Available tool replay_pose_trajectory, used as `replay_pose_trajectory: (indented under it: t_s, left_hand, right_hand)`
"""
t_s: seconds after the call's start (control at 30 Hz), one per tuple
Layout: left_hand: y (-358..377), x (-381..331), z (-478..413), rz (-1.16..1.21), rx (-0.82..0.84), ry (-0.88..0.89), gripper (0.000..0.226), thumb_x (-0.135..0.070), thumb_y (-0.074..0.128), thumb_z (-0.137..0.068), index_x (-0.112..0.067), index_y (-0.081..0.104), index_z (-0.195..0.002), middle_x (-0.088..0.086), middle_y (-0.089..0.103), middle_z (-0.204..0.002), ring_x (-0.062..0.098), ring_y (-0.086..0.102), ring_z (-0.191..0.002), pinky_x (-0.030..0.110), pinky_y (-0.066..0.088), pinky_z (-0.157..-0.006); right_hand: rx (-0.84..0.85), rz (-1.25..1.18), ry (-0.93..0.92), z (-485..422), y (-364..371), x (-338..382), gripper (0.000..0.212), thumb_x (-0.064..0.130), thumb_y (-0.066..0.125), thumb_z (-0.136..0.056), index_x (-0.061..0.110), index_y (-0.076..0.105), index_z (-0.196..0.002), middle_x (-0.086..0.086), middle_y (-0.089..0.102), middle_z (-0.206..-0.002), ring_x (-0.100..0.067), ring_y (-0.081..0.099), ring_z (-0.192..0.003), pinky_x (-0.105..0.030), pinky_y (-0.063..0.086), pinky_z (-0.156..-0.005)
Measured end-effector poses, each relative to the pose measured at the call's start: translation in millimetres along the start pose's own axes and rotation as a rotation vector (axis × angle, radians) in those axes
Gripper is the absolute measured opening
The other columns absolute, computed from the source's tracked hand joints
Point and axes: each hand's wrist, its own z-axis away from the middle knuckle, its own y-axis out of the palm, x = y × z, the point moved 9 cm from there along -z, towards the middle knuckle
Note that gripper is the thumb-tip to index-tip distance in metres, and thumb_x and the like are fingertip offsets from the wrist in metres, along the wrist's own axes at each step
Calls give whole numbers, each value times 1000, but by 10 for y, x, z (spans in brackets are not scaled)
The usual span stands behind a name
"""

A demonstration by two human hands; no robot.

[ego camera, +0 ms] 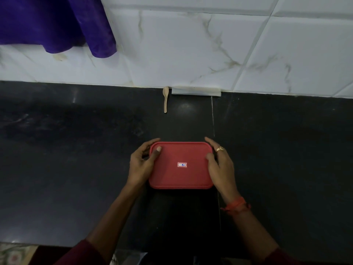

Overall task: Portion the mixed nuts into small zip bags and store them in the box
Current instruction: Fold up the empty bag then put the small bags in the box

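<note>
purple cloth [57, 25] hanging upper left | white marbled tiles [191, 44] behind | wooden spoon [165, 98] on black counter [76, 150]

Dark maroon sleeves [76, 253] cover both upper arms, leaving the forearms [118, 213] bare. The right hand [219, 165] wears a gold ring [220, 149] — and an orange-red thread band [236, 205] is tied round its wrist.

This looked like a home kitchen: a dark polished stone countertop [76, 150] ran up against a wall of white marble-veined glazed tiles [191, 44]. A small pale wooden spoon [165, 99] lay by the wall, a red rectangular plastic lidded box [181, 175] sat on the counter, and a purple cloth [53, 23] hung at the upper left.
</note>
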Motion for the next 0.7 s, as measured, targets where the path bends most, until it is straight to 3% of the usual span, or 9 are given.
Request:
replay_pose_trajectory:
  t_s: [0.13,0.27,0.4,0.6,0.7]
  left_hand:
    - [37,38,-10,-2,19,-27,26,-22,61,-98,-24,69,-123,-8,72,-114,-2,65,-99,18,51,-85]
    - [46,41,28,0,-40,-7,29,-30,50,-103,-22,70,-123,-14,70,-119,-4,61,-111,10,46,-86]
    - [30,74,10,29,-101,-22,24,-24,52,-103,-19,73,-111,-12,74,-100,-4,65,-94,9,48,-74]
    - [-8,118,-8,-11,-120,-12,26,-28,55,-101,-20,72,-118,-10,72,-114,-1,65,-108,13,50,-86]
    - [-154,85,-65,-84,-252,-28,21,-36,63,-95,-25,74,-109,-10,74,-101,0,68,-93,22,54,-79]
  right_hand:
    - [-114,-31,-7,8,-10,-23,26,30,49,-104,34,64,-125,16,62,-118,-6,59,-113,-23,45,-94]
    - [-82,-233,88,37,89,-109,29,34,45,-106,41,63,-127,20,60,-119,2,57,-111,-19,46,-92]
    - [-97,-347,158,-17,130,-210,25,37,52,-103,44,69,-120,16,65,-120,-3,61,-112,-28,52,-96]
    - [-150,-414,188,-28,109,-236,24,34,59,-99,41,72,-119,15,71,-112,0,66,-102,-24,54,-89]
    - [-204,-403,212,-80,159,-223,22,39,63,-96,42,72,-116,17,70,-112,-1,64,-105,-25,53,-89]
